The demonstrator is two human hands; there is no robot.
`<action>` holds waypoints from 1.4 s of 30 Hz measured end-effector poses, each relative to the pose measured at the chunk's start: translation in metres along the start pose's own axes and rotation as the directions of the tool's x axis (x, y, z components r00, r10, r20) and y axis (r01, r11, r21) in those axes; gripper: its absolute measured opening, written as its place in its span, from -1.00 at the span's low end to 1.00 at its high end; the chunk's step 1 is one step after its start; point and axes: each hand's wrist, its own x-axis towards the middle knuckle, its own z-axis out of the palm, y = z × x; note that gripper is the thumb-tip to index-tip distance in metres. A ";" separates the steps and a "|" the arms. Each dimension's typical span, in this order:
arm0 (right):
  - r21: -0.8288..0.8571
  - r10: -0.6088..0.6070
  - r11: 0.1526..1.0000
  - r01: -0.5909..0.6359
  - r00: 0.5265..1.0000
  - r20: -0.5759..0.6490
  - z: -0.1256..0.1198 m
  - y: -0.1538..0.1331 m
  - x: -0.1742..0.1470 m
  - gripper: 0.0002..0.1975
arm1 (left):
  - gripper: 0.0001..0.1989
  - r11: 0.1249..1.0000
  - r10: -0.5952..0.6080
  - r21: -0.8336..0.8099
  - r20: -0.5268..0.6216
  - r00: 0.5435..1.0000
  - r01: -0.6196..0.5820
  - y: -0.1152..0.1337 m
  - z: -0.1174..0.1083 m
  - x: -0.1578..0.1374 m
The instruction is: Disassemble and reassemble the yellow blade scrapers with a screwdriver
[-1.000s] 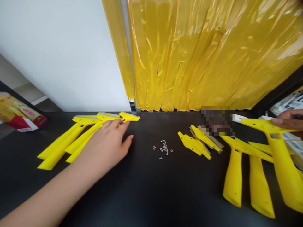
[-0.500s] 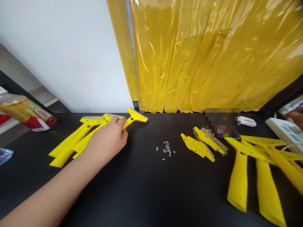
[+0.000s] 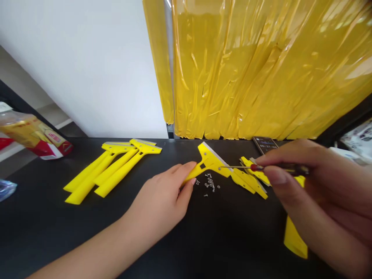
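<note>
My left hand (image 3: 167, 192) is closed round the handle of a yellow scraper (image 3: 213, 161) whose head, with a metal blade along its edge, points up and right. Two screws show on that head. A screwdriver (image 3: 283, 169) with a dark handle and thin shaft is pinched in my right hand (image 3: 316, 201); its tip meets the head at the lower screw. Small screws and nuts (image 3: 209, 182) lie loose just below the scraper. Yellow cover plates (image 3: 247, 182) rest right of it, partly behind the head, with metal blades by them.
Several yellow scrapers (image 3: 113, 168) lie together on the left of the black table (image 3: 186, 248). A yellow handle (image 3: 295, 238) shows beneath my right hand. A phone (image 3: 265, 144) lies at the back right, and a bottle (image 3: 36, 133) at the far left. Yellow film (image 3: 247, 69) hangs behind.
My left hand has moved right from over the left-hand scrapers, a scraper in its grip in both frames. My right hand has come into view from the right, holding the screwdriver.
</note>
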 end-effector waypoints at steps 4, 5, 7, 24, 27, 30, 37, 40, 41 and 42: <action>0.018 -0.095 0.995 0.094 0.993 0.072 0.014 -0.003 0.002 -0.92 | -0.58 1.000 0.008 -0.001 0.020 1.000 -0.008 0.000 0.001 0.000; 0.001 -0.107 0.994 0.107 0.991 0.076 0.015 0.000 0.002 -0.92 | -0.58 1.000 0.010 -0.002 0.024 1.000 -0.010 0.000 0.002 0.000; -0.022 -0.125 0.992 0.128 0.989 0.084 0.016 0.005 0.002 -0.92 | -0.58 1.000 0.010 -0.007 0.029 1.000 -0.010 0.000 0.002 -0.001; -0.002 0.013 1.000 -0.013 0.998 0.055 0.017 0.006 -0.001 -0.88 | -0.59 0.939 -0.123 -0.315 0.067 0.990 0.138 -0.006 0.007 0.004; -0.022 0.020 1.000 -0.018 0.998 0.063 0.015 0.006 0.001 -0.88 | -0.59 0.897 -0.156 -0.403 0.100 0.983 0.183 -0.006 0.006 0.004; -0.024 -0.072 0.997 0.075 0.991 0.117 0.013 0.007 0.003 -0.91 | -0.53 0.763 -0.216 -0.556 0.259 0.941 0.328 -0.003 0.004 0.007; 0.010 -0.109 0.994 0.109 0.976 0.191 0.015 0.012 0.003 -0.90 | -0.54 0.196 -0.090 -0.763 0.611 0.786 0.616 0.012 -0.005 0.008; 0.015 -0.040 0.999 0.039 0.990 0.137 0.016 0.015 0.002 -0.85 | -0.72 0.041 -0.033 -0.767 0.640 0.768 0.641 0.012 -0.005 0.008; -0.019 -0.025 0.999 0.027 0.993 0.113 0.015 0.016 0.002 -0.83 | -0.74 0.013 -0.023 -0.776 0.630 0.776 0.631 0.011 -0.006 0.008; -0.070 -0.014 0.997 0.021 0.995 0.096 0.015 0.016 0.003 -0.80 | -0.75 -0.009 -0.020 -0.784 0.621 0.783 0.621 0.011 -0.006 0.008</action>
